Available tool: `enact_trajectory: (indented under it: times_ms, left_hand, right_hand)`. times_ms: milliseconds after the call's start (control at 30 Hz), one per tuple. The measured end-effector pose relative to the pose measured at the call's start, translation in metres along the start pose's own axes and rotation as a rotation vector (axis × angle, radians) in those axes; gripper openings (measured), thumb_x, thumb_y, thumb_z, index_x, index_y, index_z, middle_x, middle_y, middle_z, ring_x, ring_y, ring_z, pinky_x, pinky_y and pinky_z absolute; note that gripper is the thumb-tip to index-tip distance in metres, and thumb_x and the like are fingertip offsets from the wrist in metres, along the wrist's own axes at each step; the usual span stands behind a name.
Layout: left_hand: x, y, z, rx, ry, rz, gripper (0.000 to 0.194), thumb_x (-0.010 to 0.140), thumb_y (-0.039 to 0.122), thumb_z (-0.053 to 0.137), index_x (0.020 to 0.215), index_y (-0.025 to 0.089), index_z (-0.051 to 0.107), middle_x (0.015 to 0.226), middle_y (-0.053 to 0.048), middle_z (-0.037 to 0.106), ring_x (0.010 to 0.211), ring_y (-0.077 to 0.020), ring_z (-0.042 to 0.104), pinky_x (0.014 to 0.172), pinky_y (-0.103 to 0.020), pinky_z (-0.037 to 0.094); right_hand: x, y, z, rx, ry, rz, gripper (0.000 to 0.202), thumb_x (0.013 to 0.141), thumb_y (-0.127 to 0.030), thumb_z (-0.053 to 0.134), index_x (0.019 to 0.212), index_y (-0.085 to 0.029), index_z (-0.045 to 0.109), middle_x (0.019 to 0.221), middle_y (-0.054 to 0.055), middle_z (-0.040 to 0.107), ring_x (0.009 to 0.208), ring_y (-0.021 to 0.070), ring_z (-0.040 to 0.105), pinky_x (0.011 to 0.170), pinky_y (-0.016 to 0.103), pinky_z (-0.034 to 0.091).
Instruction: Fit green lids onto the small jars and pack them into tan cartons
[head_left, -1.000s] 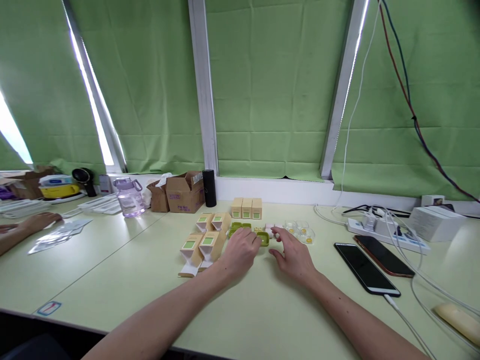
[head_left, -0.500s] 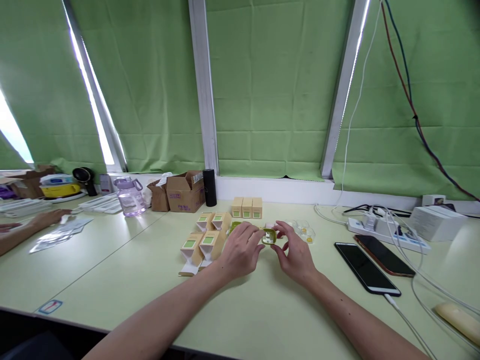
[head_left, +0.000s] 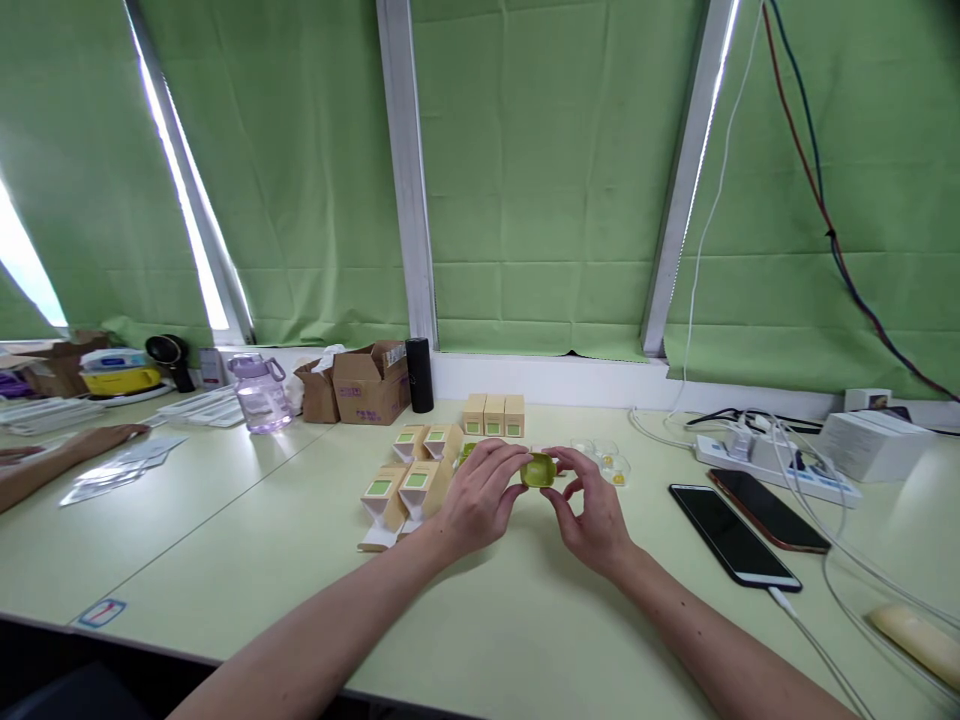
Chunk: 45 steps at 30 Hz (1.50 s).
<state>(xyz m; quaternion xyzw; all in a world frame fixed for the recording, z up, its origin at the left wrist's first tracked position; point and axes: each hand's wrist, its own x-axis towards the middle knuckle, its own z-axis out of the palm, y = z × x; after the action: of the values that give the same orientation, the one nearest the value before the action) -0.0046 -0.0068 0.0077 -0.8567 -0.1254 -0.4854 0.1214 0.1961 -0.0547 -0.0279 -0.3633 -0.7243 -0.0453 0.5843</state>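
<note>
A small green rounded-square case is held up above the table between my two hands. The fingers and thumb of my left hand pinch its left side. On its right side, the thumb and fingers of my right hand grip the edge. Just behind my left hand, another green piece shows in part. Open cardboard boxes with green labels stand left of my left hand. Beyond my right hand lies a clear plastic tray with small yellow bits in it.
Three small closed boxes stand in a row at the back. To the right lie two phones, a power strip and loose cables. A purple water bottle and a carton stand left, near another person's arm.
The green case has turned between my fingers: white parts showed inside its frame before, and now a plain green surface faces me. The other person's hand at left has shifted slightly.
</note>
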Motion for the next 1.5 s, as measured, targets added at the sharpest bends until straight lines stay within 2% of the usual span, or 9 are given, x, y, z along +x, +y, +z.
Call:
enact_trajectory:
  times_ms: [167,400,700,900,1100,1500]
  left_hand:
    - [0.001,-0.001,0.0,0.003,0.041,0.007,0.046,0.093,0.012,0.062,0.137,0.02,0.054,0.12,-0.012,0.072,0.111,-0.0267,0.062,0.094,-0.047,0.056]
    - [0.0,-0.003,0.0,-0.002,0.025,-0.024,0.045,0.094,0.012,0.06,0.138,0.021,0.054,0.116,-0.01,0.074,0.108,-0.0249,0.063,0.094,-0.045,0.056]
    - [-0.005,-0.007,0.006,-0.12,-0.001,-0.165,0.033,0.097,0.02,0.06,0.13,0.021,0.061,0.104,-0.01,0.075,0.098,-0.0251,0.064,0.085,-0.044,0.057]
    - [-0.003,-0.006,0.006,-0.206,0.021,-0.301,0.021,0.097,0.026,0.062,0.116,0.018,0.068,0.096,-0.01,0.073,0.094,-0.0243,0.063,0.079,-0.04,0.057]
    - [-0.002,-0.006,0.006,-0.231,-0.018,-0.401,0.018,0.098,0.029,0.061,0.107,0.017,0.071,0.094,-0.009,0.072,0.092,-0.0217,0.064,0.077,-0.036,0.056]
    - [-0.006,-0.007,0.009,-0.223,-0.062,-0.443,0.023,0.099,0.035,0.06,0.102,0.018,0.074,0.086,-0.007,0.069,0.084,-0.0201,0.063,0.067,-0.032,0.053]
  right_hand:
    - [0.0,0.0,0.0,0.009,-0.001,-0.011,0.049,0.097,-0.018,0.057,0.143,-0.028,0.042,0.133,0.012,0.063,0.099,0.0223,0.068,0.061,0.034,0.064]
    - [-0.001,0.0,0.0,-0.005,-0.026,0.004,0.045,0.1,-0.021,0.054,0.143,-0.028,0.043,0.132,0.011,0.064,0.099,0.0222,0.069,0.063,0.035,0.064]
    - [-0.002,0.007,0.001,-0.043,-0.06,0.077,0.035,0.106,-0.029,0.043,0.14,-0.027,0.048,0.125,0.012,0.068,0.106,0.0241,0.07,0.072,0.038,0.064]
    - [-0.002,0.006,0.001,0.001,-0.109,0.1,0.046,0.101,-0.033,0.056,0.146,-0.029,0.045,0.124,0.01,0.068,0.097,0.0227,0.069,0.063,0.033,0.063]
    - [-0.004,0.008,0.003,-0.017,-0.122,0.127,0.051,0.1,-0.032,0.055,0.15,-0.028,0.044,0.11,0.009,0.071,0.093,0.023,0.069,0.064,0.034,0.063]
    - [-0.004,0.011,0.004,0.001,-0.119,0.195,0.043,0.099,-0.034,0.057,0.142,-0.028,0.053,0.102,0.008,0.072,0.086,0.0224,0.069,0.064,0.035,0.062]
